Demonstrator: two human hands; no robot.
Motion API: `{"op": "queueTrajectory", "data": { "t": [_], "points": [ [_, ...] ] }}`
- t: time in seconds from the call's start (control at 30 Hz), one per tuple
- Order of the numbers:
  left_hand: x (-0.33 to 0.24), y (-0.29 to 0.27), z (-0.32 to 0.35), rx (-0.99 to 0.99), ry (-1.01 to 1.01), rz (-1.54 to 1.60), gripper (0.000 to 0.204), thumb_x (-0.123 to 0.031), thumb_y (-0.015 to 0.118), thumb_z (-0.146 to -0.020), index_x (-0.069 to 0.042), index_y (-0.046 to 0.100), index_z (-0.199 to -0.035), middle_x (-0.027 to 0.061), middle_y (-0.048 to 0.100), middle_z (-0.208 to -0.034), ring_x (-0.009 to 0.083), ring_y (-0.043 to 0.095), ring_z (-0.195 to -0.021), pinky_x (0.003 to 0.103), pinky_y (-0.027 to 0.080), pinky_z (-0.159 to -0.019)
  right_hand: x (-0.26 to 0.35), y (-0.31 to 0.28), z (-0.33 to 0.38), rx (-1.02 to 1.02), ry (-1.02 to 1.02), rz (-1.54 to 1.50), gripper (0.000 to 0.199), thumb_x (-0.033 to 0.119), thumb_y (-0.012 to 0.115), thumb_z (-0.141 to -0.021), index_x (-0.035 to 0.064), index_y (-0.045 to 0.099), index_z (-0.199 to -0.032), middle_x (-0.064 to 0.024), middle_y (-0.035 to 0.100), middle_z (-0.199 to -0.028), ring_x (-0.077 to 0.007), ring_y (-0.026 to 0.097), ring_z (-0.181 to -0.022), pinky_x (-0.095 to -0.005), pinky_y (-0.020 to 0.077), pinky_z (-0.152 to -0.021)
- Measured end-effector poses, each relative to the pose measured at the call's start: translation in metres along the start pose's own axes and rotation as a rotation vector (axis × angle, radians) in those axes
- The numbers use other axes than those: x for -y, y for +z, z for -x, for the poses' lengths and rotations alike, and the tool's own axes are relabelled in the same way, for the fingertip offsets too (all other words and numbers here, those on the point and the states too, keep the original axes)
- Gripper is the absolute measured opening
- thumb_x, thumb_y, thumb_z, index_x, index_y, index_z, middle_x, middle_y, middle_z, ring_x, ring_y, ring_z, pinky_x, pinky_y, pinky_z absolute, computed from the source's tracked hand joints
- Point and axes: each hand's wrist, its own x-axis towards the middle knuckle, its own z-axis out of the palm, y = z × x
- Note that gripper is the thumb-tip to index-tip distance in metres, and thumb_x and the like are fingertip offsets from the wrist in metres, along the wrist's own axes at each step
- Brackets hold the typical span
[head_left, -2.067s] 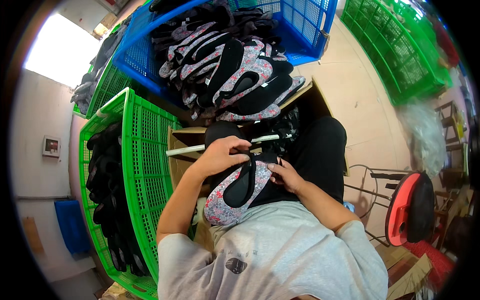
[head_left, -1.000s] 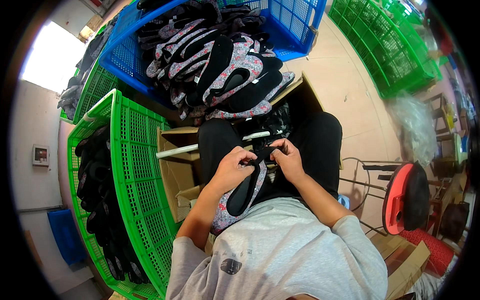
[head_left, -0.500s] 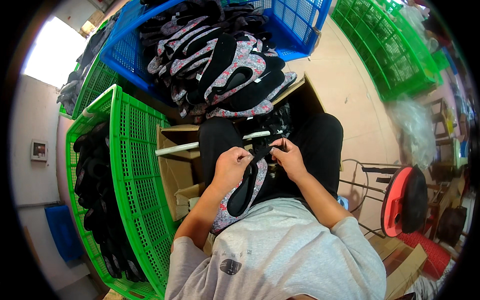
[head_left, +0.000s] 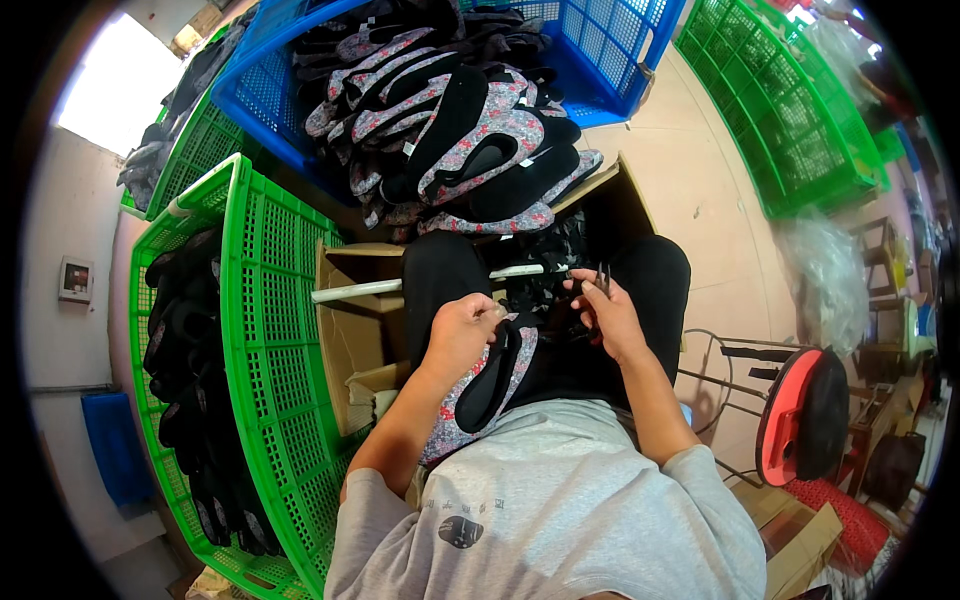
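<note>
My left hand (head_left: 464, 328) pinches the upper end of a floral grey-and-red fabric slipper (head_left: 462, 410) with a black opening. The slipper lies slantwise across my lap, its lower end against my shirt. To the right and apart from it, my right hand (head_left: 612, 312) is closed round small dark snips (head_left: 603, 277), whose two slim points stick up past the fingers. Ahead of my knees lies a heap of similar floral and black slippers (head_left: 480, 150).
The heap spills from a blue crate (head_left: 590, 95). A green crate (head_left: 275, 370) of dark slippers stands left. Before me are a cardboard box (head_left: 350, 345) and a pale bar (head_left: 365, 290). A red-and-black round stool (head_left: 790, 415) stands right; another green crate (head_left: 775, 110) is far right.
My right hand has let go of the slipper's upper end and moved right, with the snips now showing. My left hand keeps its hold. The view has shifted slightly.
</note>
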Motion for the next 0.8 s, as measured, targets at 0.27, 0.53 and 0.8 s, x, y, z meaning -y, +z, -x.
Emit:
{"op": "queueTrajectory", "data": {
  "t": [0.27, 0.53, 0.8],
  "points": [
    [0.003, 0.0, -0.003, 0.053, 0.024, -0.019, 0.017, -0.014, 0.061, -0.095, 0.001, 0.069, -0.094, 0.0013, 0.065, -0.08, 0.0074, 0.056, -0.069, 0.023, 0.047, -0.064, 0.011, 0.017, 0.019, 0.357, 0.002, 0.216, 0.023, 0.018, 0.054, -0.101, 0.005, 0.064, -0.116, -0.0003, 0.067, -0.086, -0.0028, 0.048, -0.062, -0.0171, 0.0387, -0.055],
    [0.005, 0.0, 0.001, 0.024, 0.231, -0.182, 0.014, -0.013, 0.067, -0.089, 0.001, 0.067, -0.091, -0.0007, 0.061, -0.077, 0.0054, 0.052, -0.067, 0.023, 0.044, -0.062, 0.006, 0.026, 0.021, 0.456, -0.124, 0.357, 0.029, 0.026, 0.05, -0.102, 0.0043, 0.052, -0.121, 0.0002, 0.059, -0.077, -0.0064, 0.048, -0.063, -0.0227, 0.0427, -0.058],
    [0.007, 0.007, -0.006, 0.022, 0.071, -0.051, 0.01, -0.01, 0.063, -0.092, 0.0, 0.065, -0.091, -0.0008, 0.058, -0.073, 0.0049, 0.048, -0.061, 0.022, 0.038, -0.055, 0.018, 0.026, 0.023, 0.574, -0.12, 0.443, 0.025, 0.024, 0.051, -0.102, 0.0057, 0.05, -0.12, -0.0009, 0.063, -0.093, -0.006, 0.048, -0.073, -0.0226, 0.0424, -0.066]
  ]
}}
